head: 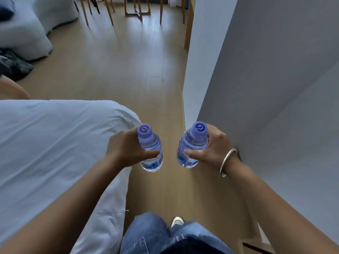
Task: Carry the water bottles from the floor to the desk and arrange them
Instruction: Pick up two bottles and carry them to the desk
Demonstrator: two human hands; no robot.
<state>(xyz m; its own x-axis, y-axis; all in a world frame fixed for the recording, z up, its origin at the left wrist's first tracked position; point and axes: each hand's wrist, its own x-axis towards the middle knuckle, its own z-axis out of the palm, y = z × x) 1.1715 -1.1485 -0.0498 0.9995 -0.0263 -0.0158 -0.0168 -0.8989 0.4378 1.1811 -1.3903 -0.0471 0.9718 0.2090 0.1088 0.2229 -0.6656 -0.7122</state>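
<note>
I hold two clear water bottles with purple caps upright above the wooden floor. My left hand grips the left bottle around its body, thumb across the front. My right hand grips the right bottle the same way; a silver bangle sits on that wrist. The bottles are a hand's width apart and do not touch. The desk is not clearly in view; wooden legs of furniture show at the far end of the room.
A bed with white sheets fills the left side. A grey wall runs along the right, leaving a narrow strip of wooden floor ahead. A second white bed and dark clothing lie far left.
</note>
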